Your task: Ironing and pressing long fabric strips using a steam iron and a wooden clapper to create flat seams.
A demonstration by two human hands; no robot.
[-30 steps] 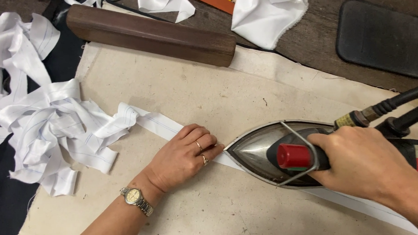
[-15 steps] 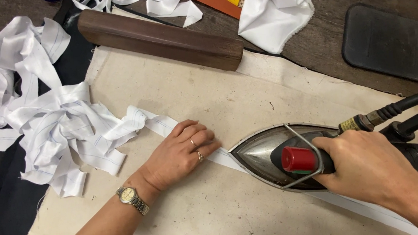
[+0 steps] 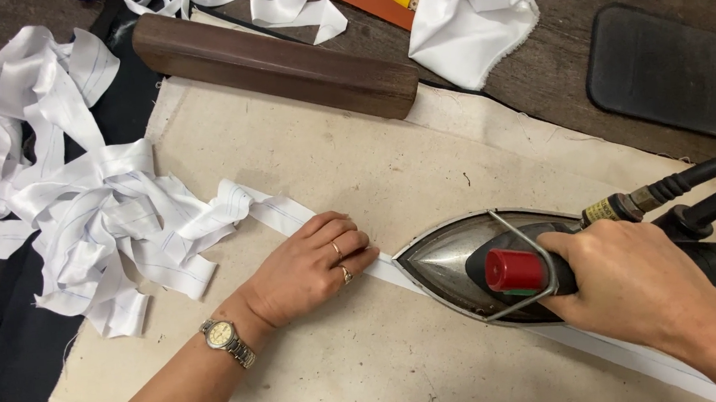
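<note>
A long white fabric strip [image 3: 279, 212] runs diagonally across the beige pressing cloth [image 3: 388, 157]. My left hand [image 3: 310, 265], with rings and a wristwatch, lies flat on the strip and pins it down just ahead of the iron's tip. My right hand [image 3: 632, 282] grips the handle of a metal steam iron [image 3: 455, 261] with a red knob. The iron rests on the strip, nose pointing left toward my left fingers. Beyond the iron the strip continues to the lower right.
A tangled heap of white strip [image 3: 81, 203] lies at the left. A dark wooden block [image 3: 273, 64] sits along the cloth's far edge. White satin fabric [image 3: 471, 17], a black pad [image 3: 664, 70] and the iron's black hose [image 3: 692, 173] lie at the back and right.
The view has shifted slightly. The iron and my left hand keep nearly the same places on the strip, with the iron's tip still close to my fingers.
</note>
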